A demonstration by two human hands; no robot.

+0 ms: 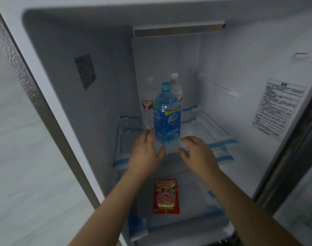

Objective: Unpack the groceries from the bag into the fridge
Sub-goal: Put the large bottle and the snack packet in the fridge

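Blue bottle (166,114) stands upright, cap up, on the fridge shelf (215,134), between the left hand (146,150) and right hand (196,150), both open wide beside it (left fingers touching). Its label has Chinese writing. Behind stand two clear bottles (148,102). Below lies a red packet (166,196).

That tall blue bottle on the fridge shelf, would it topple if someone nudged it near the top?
Probably, yes. The blue bottle stands tall and narrow on the glass shelf, so a high push could tip it. It looks full, so likely heavy and steadier low down, where the left hand and right hand flank it.
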